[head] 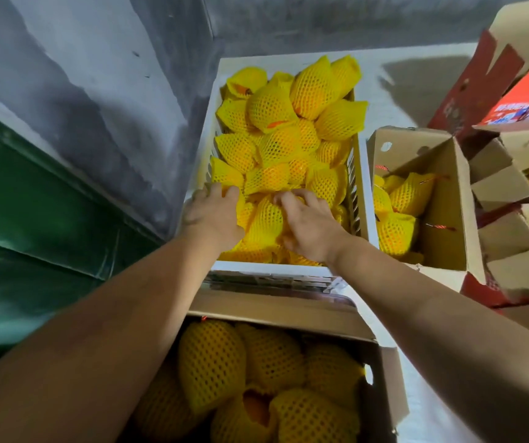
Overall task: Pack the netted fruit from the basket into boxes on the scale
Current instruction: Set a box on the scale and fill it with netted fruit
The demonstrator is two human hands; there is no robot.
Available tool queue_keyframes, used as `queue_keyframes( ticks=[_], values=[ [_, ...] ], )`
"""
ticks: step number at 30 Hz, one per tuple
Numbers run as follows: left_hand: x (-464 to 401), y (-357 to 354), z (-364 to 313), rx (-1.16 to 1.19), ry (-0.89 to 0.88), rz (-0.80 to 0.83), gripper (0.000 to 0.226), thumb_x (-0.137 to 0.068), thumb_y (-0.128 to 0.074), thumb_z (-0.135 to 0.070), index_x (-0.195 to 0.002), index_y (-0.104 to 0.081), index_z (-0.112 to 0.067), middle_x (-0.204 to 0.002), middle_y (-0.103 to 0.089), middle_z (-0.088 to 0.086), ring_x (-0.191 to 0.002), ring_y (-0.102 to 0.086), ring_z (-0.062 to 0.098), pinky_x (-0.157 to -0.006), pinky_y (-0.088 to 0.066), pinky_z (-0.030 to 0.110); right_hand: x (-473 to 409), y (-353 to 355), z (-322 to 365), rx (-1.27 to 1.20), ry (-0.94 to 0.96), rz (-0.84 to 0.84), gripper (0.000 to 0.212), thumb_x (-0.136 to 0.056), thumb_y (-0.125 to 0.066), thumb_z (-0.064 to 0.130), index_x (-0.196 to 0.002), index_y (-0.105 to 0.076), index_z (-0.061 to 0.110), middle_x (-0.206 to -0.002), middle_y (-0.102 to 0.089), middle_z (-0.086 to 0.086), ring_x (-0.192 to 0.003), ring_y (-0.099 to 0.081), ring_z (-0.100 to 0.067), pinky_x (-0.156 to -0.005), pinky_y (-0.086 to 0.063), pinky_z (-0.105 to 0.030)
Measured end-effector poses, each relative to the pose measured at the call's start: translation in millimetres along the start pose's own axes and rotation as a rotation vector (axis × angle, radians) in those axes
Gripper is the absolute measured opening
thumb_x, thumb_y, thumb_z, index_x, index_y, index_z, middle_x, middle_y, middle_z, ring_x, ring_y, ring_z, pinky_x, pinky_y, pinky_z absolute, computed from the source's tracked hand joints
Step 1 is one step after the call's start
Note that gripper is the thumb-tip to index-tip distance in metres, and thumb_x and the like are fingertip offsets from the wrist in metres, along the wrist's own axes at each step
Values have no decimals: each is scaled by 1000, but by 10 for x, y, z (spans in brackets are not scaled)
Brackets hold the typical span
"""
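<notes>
Hands (215,215) (308,225) among netted fruit (266,215); basket (364,174) walls around.

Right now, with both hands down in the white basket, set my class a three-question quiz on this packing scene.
1. True or false: both hands are inside the white plastic slatted basket.
2. What colour is the foam netting on the netted fruit?
3. Multiple choice: the open brown cardboard box right of the basket is (A) empty, (B) partly filled with fruit, (C) closed.

Key
1. True: the left hand and the right hand both rest on fruit at the basket's near end.
2. Yellow.
3. B.
</notes>
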State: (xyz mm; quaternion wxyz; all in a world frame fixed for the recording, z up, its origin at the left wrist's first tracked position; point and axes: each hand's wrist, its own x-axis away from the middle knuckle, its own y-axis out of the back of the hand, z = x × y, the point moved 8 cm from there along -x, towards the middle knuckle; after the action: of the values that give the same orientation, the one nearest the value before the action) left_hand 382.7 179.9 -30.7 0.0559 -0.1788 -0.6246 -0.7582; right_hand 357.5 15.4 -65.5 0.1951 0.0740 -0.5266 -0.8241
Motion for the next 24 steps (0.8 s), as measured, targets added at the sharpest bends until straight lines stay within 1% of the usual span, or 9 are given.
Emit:
queue_keyframes(
  ticks=[2,4,5,7,10,14,18,21,24],
  values=[
    [10,21,6,1,19,-36,84,-92,-68,-49,-156,-25,-15,-161,-27,17,-140,-42,42,-107,-43,46,13,-2,4,85,3,-3,99,-82,-79,25,-158,-17,32,-146,-35,-7,-129,-30,-34,-103,-32,-48],
    [9,37,23,-14,47,-52,95,-93,-68,-53,-162,-17,-12,-166,-18,20,-141,-42,42,-107,-44,45,20,-19,31,193,26,-3,100,-81,-79,31,-159,-17,37,-138,-30,-6,-122,-31,-33,-100,-32,-46],
    [6,35,22,-20,51,-54,91,-93,-67,-53,-161,-22,-11,-165,-17,21,-140,-43,43,-106,-44,45,16,-36,25,194,25,2,95,-81,-79,31,-157,-22,38,-136,-28,-7,-123,-29,-33,-101,-32,-46],
    [3,28,19,-5,52,-60,76,-93,-67,-51,-150,-35,-12,-162,-18,23,-134,-45,44,-102,-45,44,4,-52,-10,125,2,4,89,-78,-80,29,-151,-29,38,-141,-24,-8,-129,-25,-34,-107,-31,-48],
    [-5,31,14,-22,35,-59,68,-92,-67,-53,-140,-38,-15,-165,-17,21,-123,-54,44,-88,-47,42,-19,-45,-53,-28,-22,0,86,-76,-83,32,-145,-33,28,-146,-31,-9,-134,-29,-32,-104,-30,-45],
    [-9,117,59,66,-14,-193,62,-90,-71,-50,-134,-43,-16,-136,-49,15,-109,-62,42,-82,-55,47,-10,43,-105,-240,-63,-87,81,-78,-84,40,-140,-35,24,-134,-54,-11,-124,-48,-37,-97,-36,-44],
    [-7,108,106,72,16,-260,91,-82,-80,-56,-152,-37,-14,-146,-38,20,-103,-64,44,-77,-52,45,29,167,-101,-259,-62,-189,86,-79,-85,52,-145,-38,21,-134,-52,-13,-124,-51,-38,-101,-44,-50],
    [-3,78,94,88,-10,-274,76,-78,-84,-55,-135,-50,-18,-138,-38,18,-95,-64,44,-76,-57,47,59,230,-112,-388,-80,-256,90,-80,-85,50,-145,-34,15,-137,-44,-14,-123,-52,-38,-101,-47,-51],
    [-7,42,85,114,-35,-257,74,-78,-83,-52,-136,-45,-25,-127,-49,15,-96,-63,45,-70,-54,46,77,260,-100,-428,-66,-282,83,-82,-85,46,-140,-38,11,-131,-40,-12,-118,-52,-35,-98,-48,-50]
  ],
)
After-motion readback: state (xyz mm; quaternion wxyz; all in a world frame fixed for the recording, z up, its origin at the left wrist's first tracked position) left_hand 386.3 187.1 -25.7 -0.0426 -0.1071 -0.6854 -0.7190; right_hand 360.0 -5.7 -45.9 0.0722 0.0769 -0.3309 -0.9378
